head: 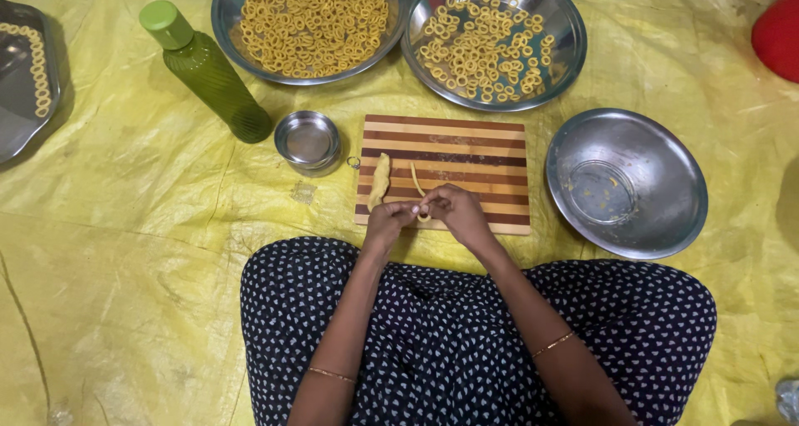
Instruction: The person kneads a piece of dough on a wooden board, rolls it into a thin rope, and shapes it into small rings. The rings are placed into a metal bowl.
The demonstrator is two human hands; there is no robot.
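Observation:
My left hand and my right hand meet at the near edge of a striped wooden cutting board. Together their fingertips pinch a small ring of yellow dough. A thin dough strand lies on the board just beyond the fingers. A thicker lump of dough rests on the board's left side, close to my left hand.
Two steel bowls of dough rings stand behind the board. An empty steel bowl sits right, a small steel cup and a green bottle left. A steel tray with rings is at far left. Yellow sheet underneath.

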